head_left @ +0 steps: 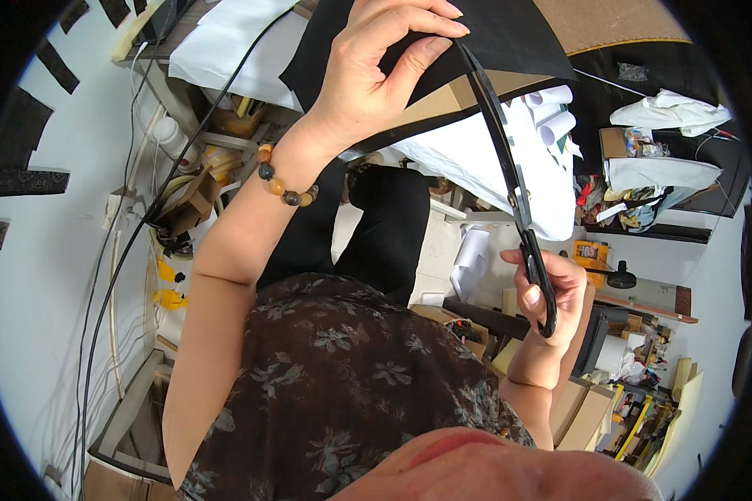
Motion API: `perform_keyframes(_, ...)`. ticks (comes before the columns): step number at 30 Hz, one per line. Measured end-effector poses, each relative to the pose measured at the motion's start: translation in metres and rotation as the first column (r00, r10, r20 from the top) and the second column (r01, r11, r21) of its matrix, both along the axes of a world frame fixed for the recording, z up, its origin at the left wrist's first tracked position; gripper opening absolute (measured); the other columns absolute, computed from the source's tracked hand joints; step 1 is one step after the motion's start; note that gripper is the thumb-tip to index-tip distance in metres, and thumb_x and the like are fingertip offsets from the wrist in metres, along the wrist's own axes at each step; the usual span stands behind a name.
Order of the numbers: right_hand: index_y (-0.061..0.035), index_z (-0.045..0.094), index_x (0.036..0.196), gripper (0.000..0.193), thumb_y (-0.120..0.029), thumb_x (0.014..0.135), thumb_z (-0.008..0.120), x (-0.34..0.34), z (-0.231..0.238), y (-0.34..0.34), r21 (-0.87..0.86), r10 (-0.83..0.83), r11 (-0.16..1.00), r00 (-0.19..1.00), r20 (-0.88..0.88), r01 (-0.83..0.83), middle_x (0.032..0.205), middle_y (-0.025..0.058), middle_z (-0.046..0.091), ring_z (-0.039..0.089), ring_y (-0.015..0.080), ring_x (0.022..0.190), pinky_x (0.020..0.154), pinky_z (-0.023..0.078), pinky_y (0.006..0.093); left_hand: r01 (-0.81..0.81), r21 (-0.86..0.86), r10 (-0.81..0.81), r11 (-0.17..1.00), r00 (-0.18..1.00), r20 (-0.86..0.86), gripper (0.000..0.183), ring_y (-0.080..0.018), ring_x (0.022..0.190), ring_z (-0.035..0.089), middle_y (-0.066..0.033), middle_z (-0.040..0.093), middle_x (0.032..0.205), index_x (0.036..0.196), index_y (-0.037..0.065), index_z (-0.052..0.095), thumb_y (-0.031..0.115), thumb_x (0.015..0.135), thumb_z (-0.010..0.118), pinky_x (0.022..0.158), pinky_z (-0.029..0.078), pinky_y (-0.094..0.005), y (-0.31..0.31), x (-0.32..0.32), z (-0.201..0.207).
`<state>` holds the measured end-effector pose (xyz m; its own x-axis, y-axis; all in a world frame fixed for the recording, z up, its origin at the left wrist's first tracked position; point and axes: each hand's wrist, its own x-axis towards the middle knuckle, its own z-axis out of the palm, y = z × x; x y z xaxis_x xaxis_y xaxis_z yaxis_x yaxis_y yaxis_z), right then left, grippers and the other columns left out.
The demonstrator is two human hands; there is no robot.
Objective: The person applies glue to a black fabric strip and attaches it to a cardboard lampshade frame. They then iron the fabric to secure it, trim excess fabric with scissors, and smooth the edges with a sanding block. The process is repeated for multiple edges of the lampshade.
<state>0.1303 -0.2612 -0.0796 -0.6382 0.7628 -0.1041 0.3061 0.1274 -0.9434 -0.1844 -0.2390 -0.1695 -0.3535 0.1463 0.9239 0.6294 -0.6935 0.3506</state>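
Observation:
My right hand is closed around the black handle of a pair of long scissors, right of my body. The scissors' long narrow blades point up and away, their far end close to my left fingertips. My left hand wears a beaded bracelet on its wrist. Its thumb and forefinger come together in a pinch over a black sheet; what lies between them, perhaps the sheet's edge, I cannot make out. The sheet rests at the far side of the work surface, partly behind this hand.
White sheeting drapes over the table under the black sheet, with white paper rolls on it. A black cable hangs at the left. Cardboard boxes stand at the lower right, and a cluttered dark table is at the right.

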Motion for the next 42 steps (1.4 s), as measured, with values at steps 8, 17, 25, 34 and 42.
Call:
perform_keyframes(8,0.0127,0.067,0.111,0.04,-0.01,0.081,0.08,-0.001,0.009,-0.004,-0.075,-0.009,0.997,1.0,-0.016,0.008,0.07,-0.0028,0.058,0.049,0.0023,0.059,0.054,0.033,0.0171,-0.003,0.006,0.003,1.0,1.0,0.0,0.01,-0.0334,0.117,0.057,-0.0118,0.065,0.109,0.098,0.001,0.068,-0.002,0.09,0.064,0.101,0.043,-0.0414,0.0,0.0,0.001)
perform_keyframes(17,0.0114,0.068,0.111,0.038,-0.006,0.08,0.081,-0.008,0.022,-0.012,-0.085,-0.047,0.995,0.996,0.071,0.053,0.071,-0.0027,0.059,0.049,0.0025,0.059,0.053,0.033,0.0173,-0.006,0.002,0.006,1.0,1.0,-0.001,0.011,-0.0332,0.118,0.057,-0.0115,0.065,0.109,0.099,0.002,0.069,-0.003,0.09,0.064,0.105,0.04,-0.0429,0.001,0.0,0.001)
perform_keyframes(25,0.0113,0.069,0.109,0.036,-0.005,0.079,0.08,-0.006,0.021,-0.01,-0.052,-0.044,0.997,0.994,0.104,0.05,0.07,-0.0024,0.059,0.05,0.0023,0.059,0.054,0.036,0.017,0.009,-0.033,-0.009,0.999,1.0,0.003,0.013,-0.0325,0.12,0.056,-0.0115,0.065,0.111,0.1,0.002,0.069,-0.003,0.089,0.064,0.107,0.038,-0.0438,-0.002,-0.001,0.002)
perform_keyframes(34,0.0135,0.062,0.115,0.058,-0.034,0.085,0.079,0.051,-0.053,0.032,0.282,-0.222,0.903,0.915,-0.337,0.323,0.071,-0.0036,0.054,0.039,-0.0004,0.053,0.045,0.021,0.0176,0.211,-0.063,-0.21,0.976,0.978,0.014,0.025,-0.0312,0.141,0.04,-0.0159,0.056,0.136,0.117,-0.001,0.064,0.006,0.093,0.058,0.118,0.029,-0.0451,0.001,0.001,-0.015)
perform_keyframes(42,0.0036,0.069,0.085,0.032,-0.028,0.087,0.077,0.07,-0.172,0.156,0.371,-0.712,0.655,0.702,0.013,0.658,0.068,-0.0019,0.061,0.047,0.0048,0.063,0.056,0.038,0.0233,-0.235,-0.197,0.202,0.952,0.964,-0.171,0.052,-0.0338,0.139,0.043,-0.0182,0.052,0.142,0.127,-0.002,0.056,-0.005,0.078,0.072,0.116,0.033,-0.0437,-0.01,0.022,0.002)
